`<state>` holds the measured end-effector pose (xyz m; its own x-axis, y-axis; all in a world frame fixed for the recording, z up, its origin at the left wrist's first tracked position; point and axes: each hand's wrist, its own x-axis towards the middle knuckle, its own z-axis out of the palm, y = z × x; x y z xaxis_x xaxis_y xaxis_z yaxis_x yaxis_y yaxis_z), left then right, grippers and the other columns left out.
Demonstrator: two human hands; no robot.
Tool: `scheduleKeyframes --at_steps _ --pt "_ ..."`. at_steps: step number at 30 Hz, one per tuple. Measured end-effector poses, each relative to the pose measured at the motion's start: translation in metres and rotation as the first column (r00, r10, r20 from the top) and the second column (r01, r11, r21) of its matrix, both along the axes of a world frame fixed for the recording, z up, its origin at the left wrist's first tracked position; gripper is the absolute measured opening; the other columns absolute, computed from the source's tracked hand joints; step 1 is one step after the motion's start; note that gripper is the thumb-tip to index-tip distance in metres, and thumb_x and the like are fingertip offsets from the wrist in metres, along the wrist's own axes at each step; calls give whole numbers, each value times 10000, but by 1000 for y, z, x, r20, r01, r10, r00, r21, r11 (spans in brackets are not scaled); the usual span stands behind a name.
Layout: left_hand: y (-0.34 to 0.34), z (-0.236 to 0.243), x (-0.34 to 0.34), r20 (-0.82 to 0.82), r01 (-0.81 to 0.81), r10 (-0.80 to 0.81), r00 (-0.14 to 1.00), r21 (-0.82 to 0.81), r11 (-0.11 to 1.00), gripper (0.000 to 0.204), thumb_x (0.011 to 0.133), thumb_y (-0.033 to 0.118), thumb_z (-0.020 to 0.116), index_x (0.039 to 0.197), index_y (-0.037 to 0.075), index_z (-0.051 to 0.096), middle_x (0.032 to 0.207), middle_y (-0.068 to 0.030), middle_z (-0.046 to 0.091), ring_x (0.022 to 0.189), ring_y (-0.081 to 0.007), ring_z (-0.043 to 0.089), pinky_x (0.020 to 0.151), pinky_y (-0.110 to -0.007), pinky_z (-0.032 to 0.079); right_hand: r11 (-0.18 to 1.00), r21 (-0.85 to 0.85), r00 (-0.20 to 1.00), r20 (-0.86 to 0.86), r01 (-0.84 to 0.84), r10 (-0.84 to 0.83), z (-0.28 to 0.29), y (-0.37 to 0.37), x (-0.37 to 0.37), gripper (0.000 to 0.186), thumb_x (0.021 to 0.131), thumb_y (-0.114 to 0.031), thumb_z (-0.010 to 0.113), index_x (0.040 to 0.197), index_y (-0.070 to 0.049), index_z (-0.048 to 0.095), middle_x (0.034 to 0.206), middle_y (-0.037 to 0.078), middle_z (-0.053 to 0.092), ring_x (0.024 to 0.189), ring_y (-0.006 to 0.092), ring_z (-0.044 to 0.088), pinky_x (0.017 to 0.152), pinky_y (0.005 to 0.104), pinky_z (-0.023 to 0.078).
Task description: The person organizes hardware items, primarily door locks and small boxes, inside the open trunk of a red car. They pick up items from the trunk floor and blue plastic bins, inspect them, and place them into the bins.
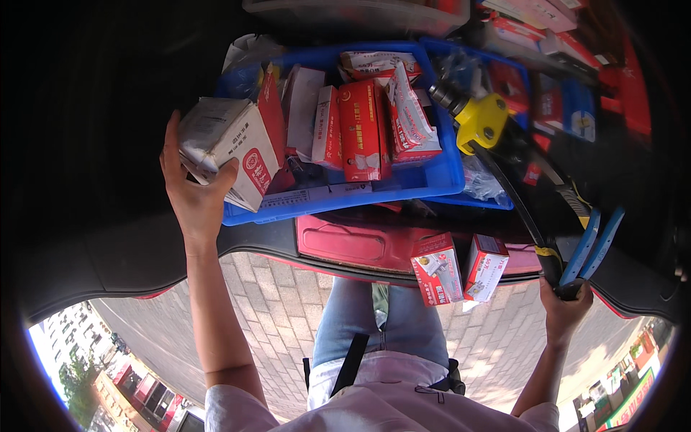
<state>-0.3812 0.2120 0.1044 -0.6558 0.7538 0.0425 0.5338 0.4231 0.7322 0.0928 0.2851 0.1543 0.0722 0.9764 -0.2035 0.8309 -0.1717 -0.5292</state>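
My left hand (198, 198) is closed around a tilted white carton (253, 155) with a red emblem, thumb on its near side, at the left end of a blue plastic bin (338, 198). In the bin, several red and white boxes (363, 129) stand packed together. My right hand (565, 309) grips the black handle end of a long-handled tool with a yellow head (481, 124), which looks like a hand riveter. The tool's head rests by the bin's right side. Just above that hand lie two blue handles (592, 245) of what may be another tool.
Two small red and white boxes (435, 270) (486, 268) sit on the vehicle's red sill (345, 243). A second blue bin (497, 198) stands to the right, with more boxes (576, 50) behind it. A translucent container (353, 16) is at the back. Paving (273, 309) lies below.
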Motion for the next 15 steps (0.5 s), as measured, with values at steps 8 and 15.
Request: scheduleKeyframes --at_steps 8,15 --pt "9 -20 10 -44 699 -728 684 -244 672 869 536 -22 712 1318 232 434 1323 -107 317 1249 -320 365 1034 -417 360 922 4 922 10 387 -387 1 -109 27 447 595 -117 833 906 54 561 840 88 580 697 147 541 603 283 467" --pt "64 -17 65 23 834 -914 406 -419 360 939 574 81 808 1378 226 345 1433 -92 231 1335 -333 243 1072 -466 310 671 15 667 -128 742 -734 8 -233 32 295 642 -106 802 789 1 570 705 5 556 622 59 475 566 210 403"
